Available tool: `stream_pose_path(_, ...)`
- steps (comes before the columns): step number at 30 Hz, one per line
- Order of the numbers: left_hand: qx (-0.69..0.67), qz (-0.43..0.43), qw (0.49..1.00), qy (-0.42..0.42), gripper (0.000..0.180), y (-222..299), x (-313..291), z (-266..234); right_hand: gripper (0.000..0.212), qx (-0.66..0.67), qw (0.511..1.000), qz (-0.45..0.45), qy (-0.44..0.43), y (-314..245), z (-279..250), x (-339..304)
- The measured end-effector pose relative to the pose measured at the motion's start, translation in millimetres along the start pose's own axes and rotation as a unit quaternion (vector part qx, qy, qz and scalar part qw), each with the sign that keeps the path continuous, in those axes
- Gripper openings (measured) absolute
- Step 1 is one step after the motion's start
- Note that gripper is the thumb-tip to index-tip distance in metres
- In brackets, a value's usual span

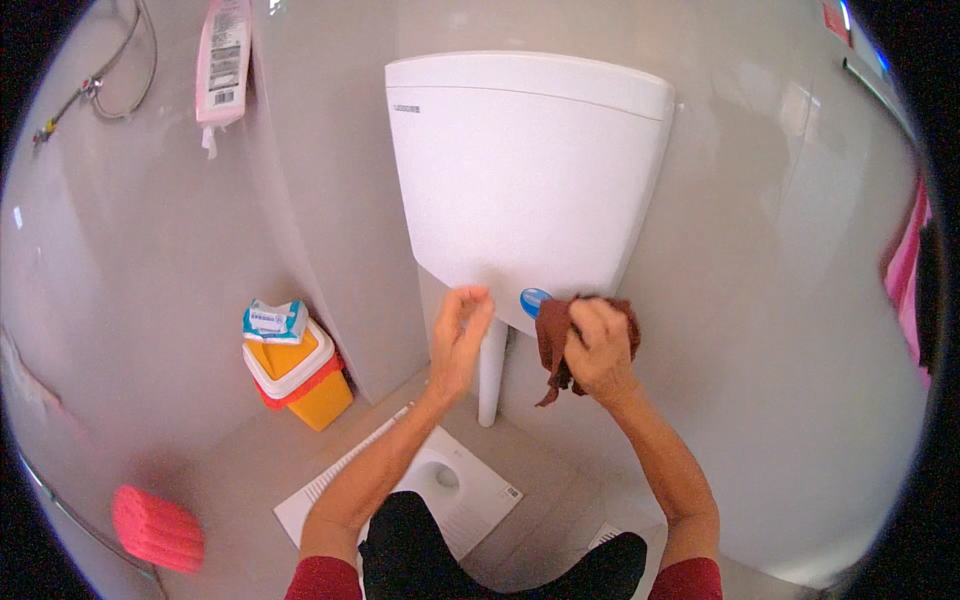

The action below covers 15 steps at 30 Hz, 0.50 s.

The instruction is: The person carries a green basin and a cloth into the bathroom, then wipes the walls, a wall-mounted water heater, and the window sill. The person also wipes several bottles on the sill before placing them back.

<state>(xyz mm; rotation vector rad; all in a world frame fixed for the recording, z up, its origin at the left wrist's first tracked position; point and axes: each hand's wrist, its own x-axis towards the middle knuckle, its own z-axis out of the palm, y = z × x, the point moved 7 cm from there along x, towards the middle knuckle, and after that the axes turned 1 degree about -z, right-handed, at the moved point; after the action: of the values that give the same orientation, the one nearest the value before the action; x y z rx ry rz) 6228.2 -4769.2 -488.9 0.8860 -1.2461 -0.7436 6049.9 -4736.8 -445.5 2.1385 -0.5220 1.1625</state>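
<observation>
My right hand [601, 345] is closed around a brown cloth [555, 340], which bunches above the fingers and hangs down on the left side. The cloth is next to a blue oval sticker [535, 301] near the lower edge of a white toilet cistern [530, 180] on the wall. In front of the cistern's lower left part, my left hand [460, 340] is raised with its fingers loosely bent and nothing visible in it. A white flush pipe [491, 375] runs down between my two hands. Whether the left fingertips touch the cistern is unclear.
A white squat toilet [480, 485] is set in the floor below my arms. To the left stands a yellow bin [325, 400] with a blue-and-white packet [275, 321] on its lid. A pink sponge-like block [158, 528] lies lower left. A pink bottle [222, 65] hangs upper left.
</observation>
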Motion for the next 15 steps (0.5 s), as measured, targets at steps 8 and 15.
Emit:
stream_pose_path(8,0.165,0.089,0.968,0.164,0.041,15.2,-47.0,9.8,0.015,-0.205,0.976,0.005,-0.069,-8.1,25.0,46.9)
stream_pose_path(15,-0.273,-0.104,0.956,0.01,0.03,-24.9,-65.4,50.9,0.016,-0.114,0.977,0.048,-0.173,-25.2,37.9,43.4)
